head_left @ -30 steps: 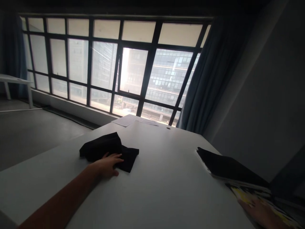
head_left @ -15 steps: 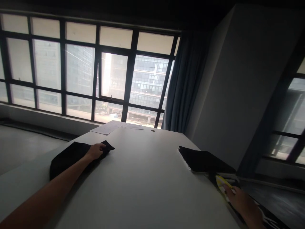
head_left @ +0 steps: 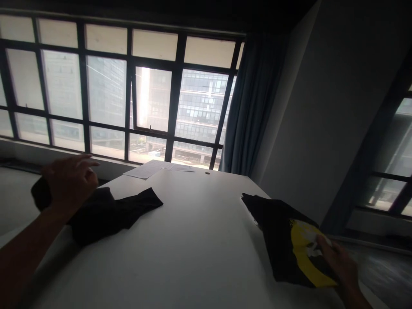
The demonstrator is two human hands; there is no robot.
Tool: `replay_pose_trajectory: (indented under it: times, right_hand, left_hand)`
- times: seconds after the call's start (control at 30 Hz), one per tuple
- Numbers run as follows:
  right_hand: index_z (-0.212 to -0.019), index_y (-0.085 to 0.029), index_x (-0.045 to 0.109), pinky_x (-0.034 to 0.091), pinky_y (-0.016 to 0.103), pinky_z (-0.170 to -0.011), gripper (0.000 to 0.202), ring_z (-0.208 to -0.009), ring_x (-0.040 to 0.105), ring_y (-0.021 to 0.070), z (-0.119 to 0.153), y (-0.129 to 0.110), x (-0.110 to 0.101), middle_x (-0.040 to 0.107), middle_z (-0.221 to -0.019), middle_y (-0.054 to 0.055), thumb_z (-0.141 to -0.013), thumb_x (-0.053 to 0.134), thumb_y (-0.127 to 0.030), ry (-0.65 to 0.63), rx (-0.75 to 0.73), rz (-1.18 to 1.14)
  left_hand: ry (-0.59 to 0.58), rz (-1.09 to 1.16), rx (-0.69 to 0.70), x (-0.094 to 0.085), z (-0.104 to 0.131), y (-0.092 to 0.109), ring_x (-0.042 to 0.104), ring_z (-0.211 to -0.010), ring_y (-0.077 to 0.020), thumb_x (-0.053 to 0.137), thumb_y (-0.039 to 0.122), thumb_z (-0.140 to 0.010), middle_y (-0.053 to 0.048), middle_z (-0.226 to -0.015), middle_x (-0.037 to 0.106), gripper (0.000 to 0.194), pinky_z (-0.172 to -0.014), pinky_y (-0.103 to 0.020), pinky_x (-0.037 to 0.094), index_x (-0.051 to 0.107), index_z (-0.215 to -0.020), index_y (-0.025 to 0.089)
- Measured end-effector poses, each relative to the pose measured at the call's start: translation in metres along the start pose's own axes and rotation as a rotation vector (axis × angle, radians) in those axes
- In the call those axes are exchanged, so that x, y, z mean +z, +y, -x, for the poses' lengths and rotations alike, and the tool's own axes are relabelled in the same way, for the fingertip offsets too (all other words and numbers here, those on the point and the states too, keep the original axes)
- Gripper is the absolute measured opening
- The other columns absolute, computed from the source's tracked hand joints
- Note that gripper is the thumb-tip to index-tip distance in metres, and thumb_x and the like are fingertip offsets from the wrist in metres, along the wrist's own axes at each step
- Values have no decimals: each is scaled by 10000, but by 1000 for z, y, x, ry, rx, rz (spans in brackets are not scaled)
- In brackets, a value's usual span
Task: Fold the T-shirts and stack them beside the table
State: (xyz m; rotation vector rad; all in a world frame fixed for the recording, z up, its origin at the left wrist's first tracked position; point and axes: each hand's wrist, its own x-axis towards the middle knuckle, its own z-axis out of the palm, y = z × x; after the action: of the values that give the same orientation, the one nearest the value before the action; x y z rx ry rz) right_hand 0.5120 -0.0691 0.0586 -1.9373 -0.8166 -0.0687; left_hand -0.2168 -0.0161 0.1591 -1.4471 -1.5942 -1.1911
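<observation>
A rumpled black cloth (head_left: 99, 219) lies at the left of the white table, one corner stretched toward the middle. Above its left part is my left hand (head_left: 72, 178), slightly blurred, with its fingers apart and nothing visible between them. A dark bit of the cloth shows behind the wrist. At the table's right side, my right hand (head_left: 337, 259) pinches the edge of a black cloth with a yellow and white print (head_left: 280, 251). This printed cloth hangs at a slant, overlapping a flat black folded stack (head_left: 255, 206).
The white table (head_left: 199, 240) stretches away toward the windows. Sheets of paper (head_left: 143, 171) lie at its far left end, near a small round dark hole (head_left: 207, 173). A blue curtain (head_left: 241, 124) and a grey pillar (head_left: 292, 111) stand behind the right side.
My left hand has let go of the black cloth's corner and moved left and up; that cloth is more rumpled. My right hand has drawn the printed cloth up and open, showing its print.
</observation>
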Motion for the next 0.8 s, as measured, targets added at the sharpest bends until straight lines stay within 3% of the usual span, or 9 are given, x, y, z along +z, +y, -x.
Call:
replay_pose_trajectory:
  times: [0.1, 0.17, 0.27, 0.4, 0.47, 0.53, 0.67, 0.73, 0.8]
  right_hand:
    - [-773, -238, 616, 538, 487, -775, 383, -938, 677, 404, 3, 17, 17, 721, -910, 186, -637, 468, -563, -139, 2, 61]
    - [-726, -253, 594, 517, 498, -815, 325, -941, 671, 416, 5, 21, 24, 722, -880, 170, -602, 473, -527, -221, -54, 50]
    - [-711, -256, 591, 509, 496, -837, 383, -938, 671, 424, 8, 14, 27, 724, -851, 163, -613, 483, -610, -255, -69, 41]
    - [-757, -252, 625, 515, 466, -847, 472, -974, 669, 407, 30, -26, 34, 737, -884, 145, -618, 476, -678, -262, -136, 1]
    - [-794, -241, 638, 523, 445, -840, 495, -970, 672, 387, 58, -64, 44, 742, -892, 131, -614, 501, -681, -289, -198, -59]
    - [-821, -227, 643, 535, 411, -821, 515, -931, 678, 349, 97, -112, 55, 740, -867, 108, -619, 540, -689, -413, -327, -142]
    - [-918, -216, 636, 545, 354, -763, 516, -852, 663, 264, 178, -213, 74, 722, -905, 59, -754, 544, -696, -669, -579, -321]
    - [-933, -210, 618, 548, 345, -715, 513, -832, 649, 252, 205, -252, 86, 706, -899, 56, -792, 532, -696, -681, -607, -414]
    - [-953, -203, 602, 552, 359, -753, 509, -875, 644, 255, 222, -277, 101, 700, -943, 73, -817, 524, -687, -738, -617, -477]
  left_hand:
    - [-476, -108, -9, 22, 28, -6, 626, -1115, -348, 484, 394, -848, -130, -1165, 722, 379, -1004, -510, 405, 714, -1069, 189]
    - [-816, -171, -95, 42, 48, -13, 627, -1111, -382, 563, 494, -788, -151, -1178, 720, 452, -949, -522, 444, 723, -1091, 200]
    - [-1119, -180, -152, 65, 77, -14, 556, -1216, -438, 675, 531, -684, -176, -1311, 651, 578, -938, -545, 449, 714, -1178, 234]
    - [-1052, -215, -14, 79, 106, 12, 520, -1246, -420, 470, 448, -879, -242, -1288, 635, 515, -926, -522, 451, 691, -1232, 144]
    - [-995, -174, 24, 82, 114, 28, 522, -1242, -402, 420, 439, -919, -246, -1300, 627, 534, -924, -504, 456, 666, -1265, 116]
    - [-940, -58, 38, 82, 118, 42, 490, -1292, -387, 432, 468, -924, -221, -1419, 553, 570, -988, -519, 422, 601, -1347, 126]
    - [-894, 356, 121, 65, 125, 57, 441, -1359, -365, 603, 557, -823, -147, -1508, 482, 713, -1123, -530, 313, 512, -1431, 197]
    - [-930, 638, 113, 53, 130, 63, 536, -1269, -342, 700, 556, -741, -117, -1431, 573, 798, -1083, -485, 390, 488, -1442, 241]
    - [-951, 933, 27, 44, 134, 68, 633, -1118, -295, 725, 501, -725, -78, -1274, 686, 694, -980, -414, 489, 570, -1356, 256]
